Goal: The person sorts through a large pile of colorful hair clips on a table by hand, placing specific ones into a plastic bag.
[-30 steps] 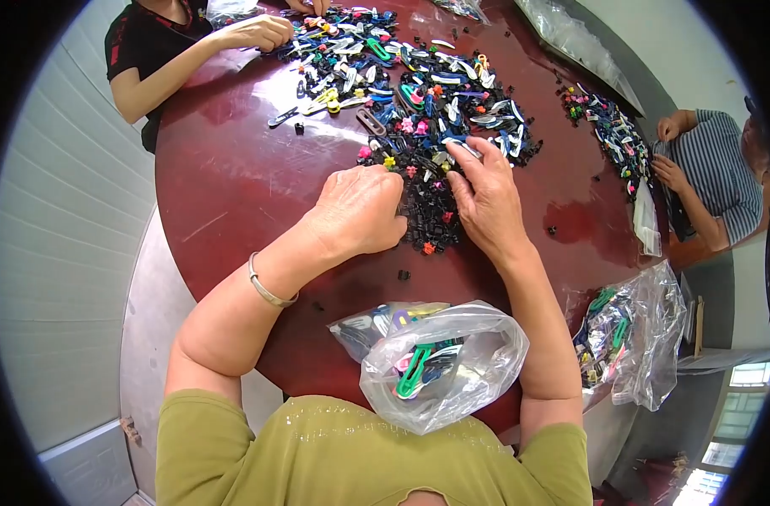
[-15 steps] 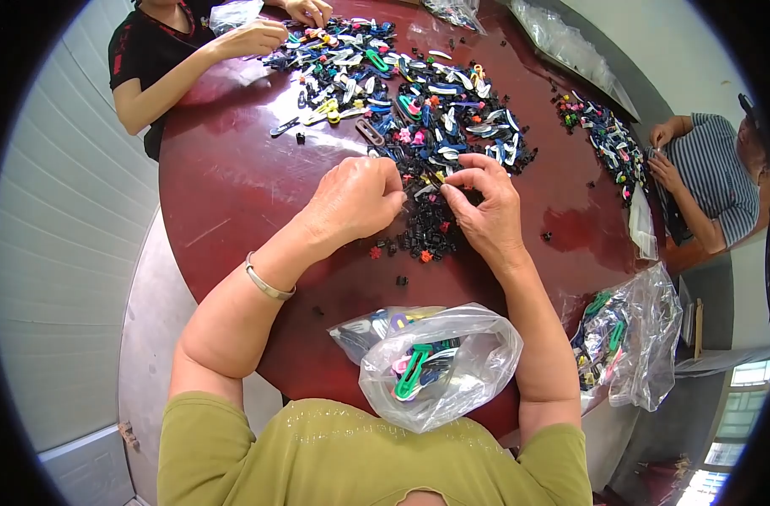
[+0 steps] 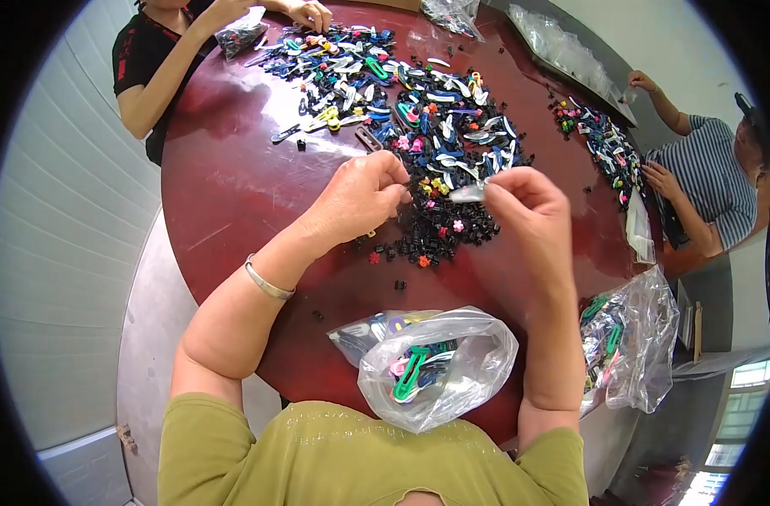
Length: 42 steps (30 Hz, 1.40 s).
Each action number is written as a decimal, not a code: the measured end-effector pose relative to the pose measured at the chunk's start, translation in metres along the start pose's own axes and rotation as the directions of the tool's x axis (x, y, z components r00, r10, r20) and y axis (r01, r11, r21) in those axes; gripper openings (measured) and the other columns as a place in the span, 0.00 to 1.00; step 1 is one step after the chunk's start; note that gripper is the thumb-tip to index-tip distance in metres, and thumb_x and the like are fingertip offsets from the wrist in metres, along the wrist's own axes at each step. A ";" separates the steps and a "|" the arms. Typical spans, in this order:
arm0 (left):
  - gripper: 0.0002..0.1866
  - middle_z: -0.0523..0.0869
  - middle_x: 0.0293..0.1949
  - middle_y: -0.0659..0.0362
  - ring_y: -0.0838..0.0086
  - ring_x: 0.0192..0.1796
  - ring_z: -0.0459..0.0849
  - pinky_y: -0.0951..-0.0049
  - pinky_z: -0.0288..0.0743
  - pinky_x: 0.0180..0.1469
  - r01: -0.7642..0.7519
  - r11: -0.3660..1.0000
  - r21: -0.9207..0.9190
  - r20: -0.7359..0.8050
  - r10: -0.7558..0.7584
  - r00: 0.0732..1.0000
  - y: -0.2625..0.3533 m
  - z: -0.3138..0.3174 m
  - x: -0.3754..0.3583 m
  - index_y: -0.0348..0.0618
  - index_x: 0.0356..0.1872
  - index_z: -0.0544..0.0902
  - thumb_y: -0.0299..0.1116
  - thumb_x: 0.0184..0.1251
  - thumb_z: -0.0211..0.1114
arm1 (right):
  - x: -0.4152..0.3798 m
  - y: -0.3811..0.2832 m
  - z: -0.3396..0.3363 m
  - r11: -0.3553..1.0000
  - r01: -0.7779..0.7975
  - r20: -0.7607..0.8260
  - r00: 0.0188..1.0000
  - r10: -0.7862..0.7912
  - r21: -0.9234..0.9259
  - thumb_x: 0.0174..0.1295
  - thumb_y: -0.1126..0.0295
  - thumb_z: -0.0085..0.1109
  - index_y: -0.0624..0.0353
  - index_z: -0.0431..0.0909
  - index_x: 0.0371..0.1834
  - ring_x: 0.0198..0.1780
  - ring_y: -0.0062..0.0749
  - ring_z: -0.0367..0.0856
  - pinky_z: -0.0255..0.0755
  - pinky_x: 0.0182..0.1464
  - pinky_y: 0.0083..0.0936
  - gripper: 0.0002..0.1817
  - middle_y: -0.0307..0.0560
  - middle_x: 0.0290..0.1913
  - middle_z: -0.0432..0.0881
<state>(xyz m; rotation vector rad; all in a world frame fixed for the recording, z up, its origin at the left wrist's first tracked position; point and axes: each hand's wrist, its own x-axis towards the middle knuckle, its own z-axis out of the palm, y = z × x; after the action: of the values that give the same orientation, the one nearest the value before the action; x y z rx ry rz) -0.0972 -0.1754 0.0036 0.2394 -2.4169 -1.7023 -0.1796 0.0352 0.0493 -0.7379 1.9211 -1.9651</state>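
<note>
A large mixed pile of hair clips (image 3: 452,126) spreads over the table, with snap clips in white, navy, green and yellow. Small black claw clips (image 3: 431,232) gather at its near end, a few coloured flower-shaped ones among them. My left hand (image 3: 361,196) is closed at the near left edge of the pile; its fingertips hide whatever they hold. Between thumb and fingers of my right hand (image 3: 533,202) is a pale snap hair clip (image 3: 467,195), above the small claw clips. An open clear plastic bag (image 3: 486,337) near my body contains snap clips, including a green one.
The round dark red table (image 3: 225,211) fills the middle. Another filled plastic bag (image 3: 651,337) lies at the right edge. One person (image 3: 161,67) sits at the far left, another (image 3: 697,177) at the right beside a second clip pile (image 3: 608,148). A tray of plastic bags (image 3: 562,51) lies behind.
My right hand has moved right and towards me, now with a pale snap clip. More small claw clips show below it. My left hand has barely moved. The person at right has raised a hand.
</note>
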 end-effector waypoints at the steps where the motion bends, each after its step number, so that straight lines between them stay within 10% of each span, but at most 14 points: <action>1: 0.04 0.87 0.29 0.56 0.80 0.26 0.82 0.76 0.76 0.28 0.005 0.999 0.053 -0.002 -0.005 1.000 0.001 -0.001 0.000 0.34 0.38 0.79 0.23 0.66 0.59 | -0.010 -0.019 0.000 1.000 0.017 0.051 0.999 -0.017 0.002 0.59 0.80 0.66 0.63 0.83 0.35 0.33 0.13 0.78 0.70 0.37 0.13 0.03 0.35 0.31 0.84; 6: 0.03 0.84 0.27 0.55 0.72 0.27 0.83 0.70 0.77 0.31 -0.232 0.908 0.349 -0.078 0.275 0.958 -0.004 0.001 -0.004 0.37 0.35 0.82 0.23 0.63 0.61 | -0.030 -0.056 -0.002 0.946 0.321 0.616 0.735 -0.283 0.051 0.47 0.81 0.72 0.66 0.85 0.29 0.31 0.22 0.81 0.71 0.31 0.18 0.06 0.44 0.30 0.85; 9: 0.03 0.84 0.30 0.51 0.61 0.31 0.84 0.64 0.77 0.35 -0.407 0.695 0.593 -0.079 0.554 0.829 -0.029 0.007 0.005 0.38 0.35 0.83 0.24 0.60 0.64 | -0.024 -0.041 0.004 0.929 0.260 0.401 0.905 -0.141 -0.262 0.51 0.79 0.71 0.63 0.85 0.30 0.29 0.21 0.80 0.71 0.31 0.20 0.04 0.43 0.30 0.85; 12: 0.04 0.85 0.33 0.50 0.54 0.37 0.84 0.60 0.78 0.41 -0.336 0.751 0.568 -0.085 0.460 0.884 -0.031 0.007 0.007 0.38 0.36 0.83 0.24 0.59 0.66 | 0.001 0.018 0.008 0.833 0.292 0.177 0.956 -0.235 -0.471 0.54 0.74 0.71 0.64 0.86 0.33 0.26 0.21 0.77 0.72 0.31 0.21 0.06 0.41 0.31 0.83; 18: 0.04 0.85 0.35 0.50 0.55 0.39 0.85 0.62 0.79 0.42 -0.410 0.783 0.468 -0.117 0.515 0.849 -0.031 0.007 0.012 0.37 0.36 0.83 0.22 0.59 0.65 | 0.002 0.050 0.023 0.550 0.370 0.287 0.929 -0.235 -0.749 0.55 0.65 0.69 0.57 0.86 0.31 0.34 0.39 0.83 0.77 0.38 0.33 0.07 0.45 0.33 0.82; 27: 0.04 0.83 0.55 0.48 0.52 0.58 0.80 0.58 0.73 0.60 -0.504 0.493 0.709 -0.013 0.724 0.690 -0.032 -0.001 0.024 0.37 0.38 0.81 0.21 0.62 0.63 | 0.016 0.045 0.002 0.758 0.213 -0.040 0.953 -0.300 -0.617 0.58 0.71 0.65 0.61 0.82 0.29 0.33 0.37 0.82 0.74 0.36 0.31 0.05 0.46 0.34 0.82; 29: 0.05 0.81 0.58 0.48 0.51 0.60 0.79 0.58 0.72 0.62 -0.509 0.631 0.585 0.056 0.595 0.802 -0.034 -0.001 0.022 0.38 0.39 0.79 0.22 0.62 0.63 | 0.026 0.058 -0.010 0.741 0.236 -0.092 0.924 -0.372 -0.628 0.58 0.70 0.65 0.61 0.81 0.30 0.41 0.41 0.83 0.76 0.43 0.32 0.06 0.49 0.39 0.84; 33: 0.06 0.82 0.58 0.49 0.52 0.60 0.80 0.58 0.74 0.61 -0.507 0.679 0.531 0.128 0.527 0.840 -0.028 0.002 0.015 0.40 0.41 0.78 0.24 0.64 0.63 | 0.034 0.084 -0.020 0.717 0.262 -0.023 0.932 -0.361 -0.645 0.58 0.68 0.65 0.60 0.82 0.30 0.51 0.46 0.82 0.72 0.57 0.37 0.07 0.51 0.44 0.86; 42: 0.05 0.87 0.44 0.53 0.57 0.45 0.86 0.61 0.79 0.49 -0.543 0.645 0.538 0.208 0.523 0.827 -0.016 0.006 0.001 0.41 0.39 0.80 0.25 0.63 0.64 | 0.019 0.067 -0.003 0.817 0.244 0.191 0.967 -0.167 -0.522 0.63 0.72 0.63 0.64 0.81 0.34 0.44 0.34 0.82 0.76 0.49 0.29 0.06 0.48 0.46 0.84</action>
<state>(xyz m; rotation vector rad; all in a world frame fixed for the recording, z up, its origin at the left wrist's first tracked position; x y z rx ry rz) -0.0991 -0.1756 -0.0135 -0.4140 -2.5969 -0.6918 -0.2062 0.0236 -0.0142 -1.2395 2.4209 -1.4066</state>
